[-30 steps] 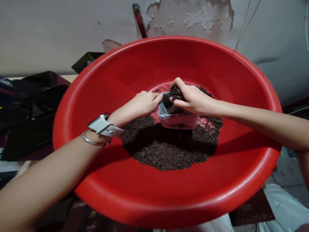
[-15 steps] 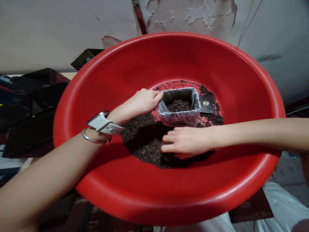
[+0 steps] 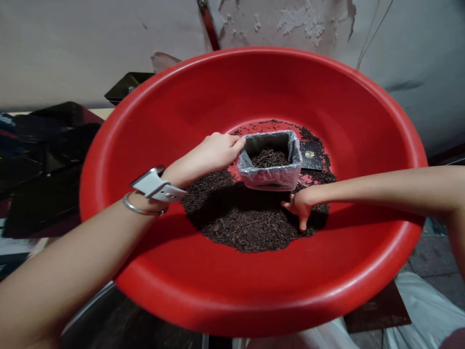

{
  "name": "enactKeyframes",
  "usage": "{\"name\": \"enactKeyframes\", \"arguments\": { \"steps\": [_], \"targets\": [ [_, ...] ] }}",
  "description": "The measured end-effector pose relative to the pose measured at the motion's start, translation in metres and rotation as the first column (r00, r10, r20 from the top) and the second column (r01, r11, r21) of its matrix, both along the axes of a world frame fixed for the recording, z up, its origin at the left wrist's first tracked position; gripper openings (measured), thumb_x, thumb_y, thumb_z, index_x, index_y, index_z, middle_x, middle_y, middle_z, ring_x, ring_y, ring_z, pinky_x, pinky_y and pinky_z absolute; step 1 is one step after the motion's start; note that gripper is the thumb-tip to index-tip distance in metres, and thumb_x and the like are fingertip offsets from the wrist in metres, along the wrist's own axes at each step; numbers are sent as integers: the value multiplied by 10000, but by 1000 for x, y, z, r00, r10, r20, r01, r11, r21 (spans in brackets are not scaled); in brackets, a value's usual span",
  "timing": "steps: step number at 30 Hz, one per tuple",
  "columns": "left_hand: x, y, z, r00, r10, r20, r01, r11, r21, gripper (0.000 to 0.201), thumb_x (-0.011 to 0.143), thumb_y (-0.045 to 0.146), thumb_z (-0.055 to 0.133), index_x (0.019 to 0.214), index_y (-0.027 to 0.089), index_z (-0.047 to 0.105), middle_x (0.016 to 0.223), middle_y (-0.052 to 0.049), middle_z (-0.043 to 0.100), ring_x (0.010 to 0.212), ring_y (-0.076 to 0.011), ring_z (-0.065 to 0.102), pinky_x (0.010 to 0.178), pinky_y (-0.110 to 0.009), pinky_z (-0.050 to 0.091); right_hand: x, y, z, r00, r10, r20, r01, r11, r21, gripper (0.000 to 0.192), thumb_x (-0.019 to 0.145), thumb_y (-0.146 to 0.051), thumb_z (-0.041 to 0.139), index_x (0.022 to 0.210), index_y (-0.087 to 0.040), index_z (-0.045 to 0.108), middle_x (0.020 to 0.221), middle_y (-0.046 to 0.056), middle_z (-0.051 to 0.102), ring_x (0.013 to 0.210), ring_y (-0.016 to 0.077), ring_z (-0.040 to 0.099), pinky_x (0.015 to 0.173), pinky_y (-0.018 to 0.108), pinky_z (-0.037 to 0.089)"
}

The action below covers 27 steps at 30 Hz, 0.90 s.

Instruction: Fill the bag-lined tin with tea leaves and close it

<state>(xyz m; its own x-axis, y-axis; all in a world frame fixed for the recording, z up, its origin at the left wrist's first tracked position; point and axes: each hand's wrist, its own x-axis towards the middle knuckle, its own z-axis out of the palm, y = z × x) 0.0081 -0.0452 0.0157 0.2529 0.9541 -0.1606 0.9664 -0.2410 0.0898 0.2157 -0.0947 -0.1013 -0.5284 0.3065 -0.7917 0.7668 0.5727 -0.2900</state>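
A large red plastic basin [image 3: 174, 281] holds a heap of dark, dry shreds [image 3: 250, 225] that look like loose tea leaves. On the heap stands a small rectangular container [image 3: 271, 178] lined with a clear plastic bag and partly filled with the same leaves. My left hand [image 3: 223, 152] grips its left rim, fingertips closed over the bag's edge. To the front right of the container, my right hand [image 3: 301, 206] reaches down into the heap. Its thumb and fingers are apart, with some tips hidden by the leaves. A flat black card-like piece [image 3: 311, 155] with a gold mark lies right of the container.
Dark boxes [image 3: 47, 165] are stacked left of the basin. Behind it rises a wall [image 3: 90, 48] with peeling paint. Below right are a dark brown panel [image 3: 378, 310] and whitish plastic sheeting [image 3: 425, 310].
My right hand has moved right over the heap and turned, its thumb now pointing down into the leaves. My left hand and the lined container have stayed in place.
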Motion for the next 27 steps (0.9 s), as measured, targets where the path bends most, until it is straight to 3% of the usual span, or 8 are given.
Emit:
{"name": "enactKeyframes", "arguments": {
  "steps": [2,4,9,17,20,24,27],
  "targets": [
    [-1,1,-1,1000,-9,0,9,1000,7,517,936,426,234,964,177,687,961,-125,716,880,-263,653,761,-333,460,-4,-2,8,993,5,118,3,998,-63,1315,478,-369,889,1535,-39,180,1554,278,228,1337,428,413,1018,445,476],
    [-1,1,-2,1000,-8,3,8,1000,10,518,939,424,232,969,187,692,966,-121,717,886,-260,652,767,-335,461,-6,-4,15,991,-25,133,36,996,-85,1341,507,-363,883,1536,-13,97,1559,299,170,1361,438,373,1025,455,471],
    [1,-1,-1,1000,8,28,-7,1000,-5,512,945,413,239,986,198,701,972,-116,722,875,-253,650,773,-340,464,-6,-9,27,989,-131,67,134,990,-41,1315,503,-330,892,1523,20,139,1498,309,322,1346,424,405,1068,442,434],
    [4,-3,3,999,24,33,-24,999,-23,498,956,395,251,974,183,701,950,-109,728,880,-248,652,794,-335,460,-6,-13,34,993,-113,22,113,993,-32,1157,604,-331,850,1512,17,224,1415,284,463,1276,365,509,1020,365,455],
    [5,-3,5,999,22,31,-21,999,-38,485,959,390,259,967,187,701,905,-94,729,868,-241,652,790,-326,459,-3,-10,25,993,-118,-14,118,992,-49,1091,581,-389,849,1470,-3,348,1291,235,585,1163,355,589,914,360,505],
    [4,-3,4,999,25,35,-24,999,-31,474,957,386,269,974,186,698,909,-91,728,856,-238,654,774,-319,459,1,-10,14,965,-254,-62,241,957,-163,955,588,-392,804,1398,-29,450,1024,136,686,843,258,668,599,285,499],
    [3,-3,3,999,25,39,-24,999,-27,476,956,389,269,985,187,699,927,-97,728,861,-243,655,778,-325,460,0,-14,15,911,-403,-85,366,887,-283,937,614,-315,737,1447,-66,390,1105,128,649,658,141,607,486,241,434]
  ]
}}
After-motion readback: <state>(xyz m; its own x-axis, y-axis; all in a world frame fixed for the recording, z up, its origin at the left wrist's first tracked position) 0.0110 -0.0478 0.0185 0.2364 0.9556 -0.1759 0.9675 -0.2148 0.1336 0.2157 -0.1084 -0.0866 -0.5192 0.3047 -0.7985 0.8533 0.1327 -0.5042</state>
